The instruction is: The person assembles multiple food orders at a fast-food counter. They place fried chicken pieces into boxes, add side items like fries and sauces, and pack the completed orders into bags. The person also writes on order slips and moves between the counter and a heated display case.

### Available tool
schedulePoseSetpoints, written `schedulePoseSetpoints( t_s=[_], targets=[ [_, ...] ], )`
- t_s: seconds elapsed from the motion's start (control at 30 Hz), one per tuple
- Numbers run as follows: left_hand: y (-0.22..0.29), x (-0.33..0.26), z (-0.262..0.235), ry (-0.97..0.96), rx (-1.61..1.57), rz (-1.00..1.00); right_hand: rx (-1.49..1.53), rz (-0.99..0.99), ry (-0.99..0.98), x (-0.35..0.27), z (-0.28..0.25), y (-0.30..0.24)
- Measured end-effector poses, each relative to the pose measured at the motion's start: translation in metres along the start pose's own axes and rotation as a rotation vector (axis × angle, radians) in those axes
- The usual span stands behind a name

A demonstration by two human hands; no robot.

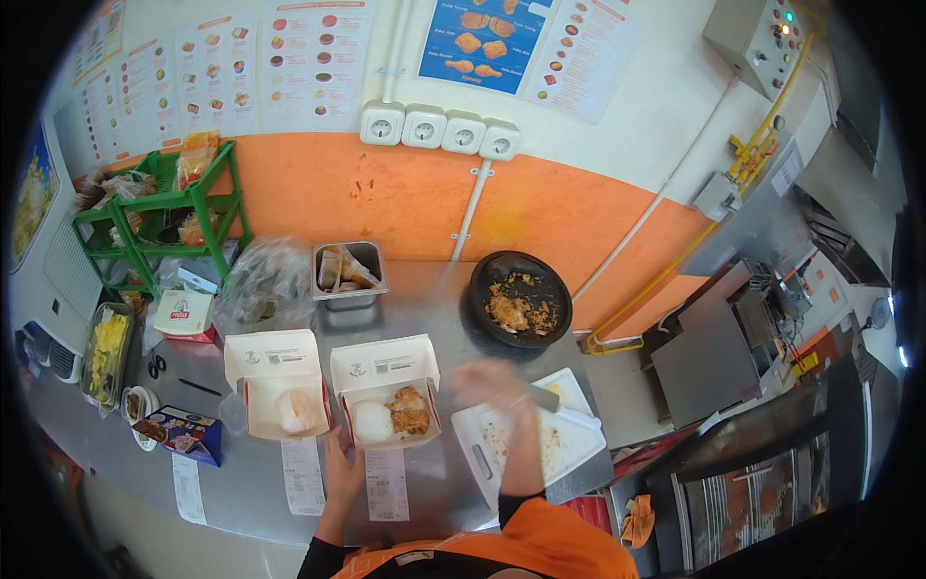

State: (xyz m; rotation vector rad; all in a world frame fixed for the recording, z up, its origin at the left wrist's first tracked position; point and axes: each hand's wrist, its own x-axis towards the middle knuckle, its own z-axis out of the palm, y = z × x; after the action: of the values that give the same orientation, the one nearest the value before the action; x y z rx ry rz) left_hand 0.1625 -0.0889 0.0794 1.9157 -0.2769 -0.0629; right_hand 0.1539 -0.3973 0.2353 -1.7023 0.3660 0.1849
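My left hand (343, 470) lies at the counter's front, fingers stretched toward the gap between two open paper boxes, near the right one's corner. That box (384, 364) holds a white mound of rice (373, 422) and brown fried chicken pieces (409, 412). In the left box (275, 354) sits a pale rounded mound (296, 411), apparently wrapped. Smeared by motion, my right hand (488, 384) is over the upper left of a white cutting board (471, 436); its fingers are unclear. A white-handled knife (579, 418) rests on the board, among crumbs.
Behind the board stands a dark stone mortar (479, 311) with crumbled fried food. A steel container (350, 297) of packets, a plastic bag (265, 289) and a green rack (188, 207) line the back. Receipts (388, 487) hang at the front edge; scissors (156, 367) lie left.
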Motion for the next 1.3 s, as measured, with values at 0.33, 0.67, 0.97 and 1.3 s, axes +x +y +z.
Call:
schedulePoseSetpoints(
  t_s=[0.33, 0.67, 0.97, 1.3],
  targets=[
    [0.02, 0.02, 0.009, 0.017, 0.156, -0.175, -0.889, -0.149, 0.688, 0.148, -0.199, 0.085],
    [0.029, 0.018, 0.013, 0.087, 0.338, -0.187, -0.218, -0.316, -0.082, 0.039, -0.064, 0.01],
    [0.029, 0.026, 0.021, 0.082, 0.371, -0.107, -0.969, -0.478, 0.095, 0.073, 0.107, 0.093],
    [0.025, 0.018, 0.024, 0.122, 0.338, -0.183, -0.856, 0.078, 1.035, 0.088, -0.098, 0.014]
  ],
)
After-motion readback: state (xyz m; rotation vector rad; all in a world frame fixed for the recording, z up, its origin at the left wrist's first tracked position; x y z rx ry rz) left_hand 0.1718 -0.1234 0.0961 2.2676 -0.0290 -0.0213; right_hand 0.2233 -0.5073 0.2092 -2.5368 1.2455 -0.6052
